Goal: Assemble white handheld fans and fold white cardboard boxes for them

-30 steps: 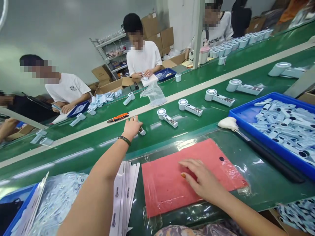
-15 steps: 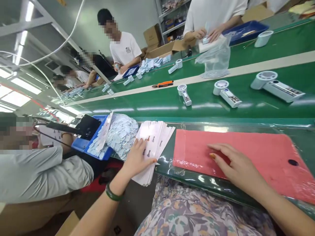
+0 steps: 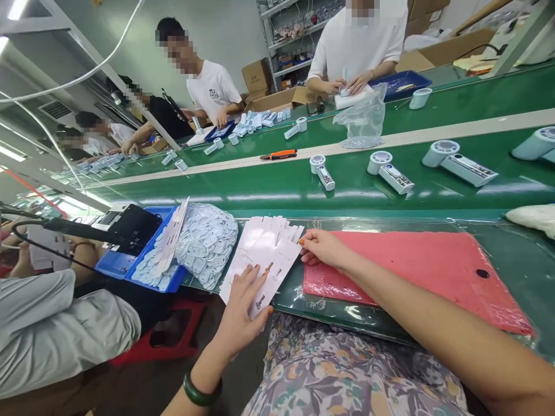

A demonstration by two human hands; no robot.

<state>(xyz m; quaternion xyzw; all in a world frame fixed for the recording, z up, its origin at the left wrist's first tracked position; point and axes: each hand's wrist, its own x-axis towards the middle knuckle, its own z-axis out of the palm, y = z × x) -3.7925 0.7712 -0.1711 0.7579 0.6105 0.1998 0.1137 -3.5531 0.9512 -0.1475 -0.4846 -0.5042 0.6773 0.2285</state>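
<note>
A fanned stack of white printed cards (image 3: 264, 248) lies on the green bench edge left of a red mat (image 3: 411, 271). My left hand (image 3: 240, 312) rests flat on the near end of the stack with fingers spread. My right hand (image 3: 323, 248) reaches across the mat's left edge and pinches the right corner of the top card. A green bangle sits on my left wrist.
A blue tray (image 3: 130, 263) holds a bag of small white parts (image 3: 206, 242). White handheld devices (image 3: 321, 170) and an orange-handled tool (image 3: 277, 155) lie on the green conveyor (image 3: 260, 188). Other people work across the belt; a seated person is at my left.
My right hand has moved left off the red mat to the card stack's corner. My left hand has slid down to the near end of the stack. The view has shifted slightly.
</note>
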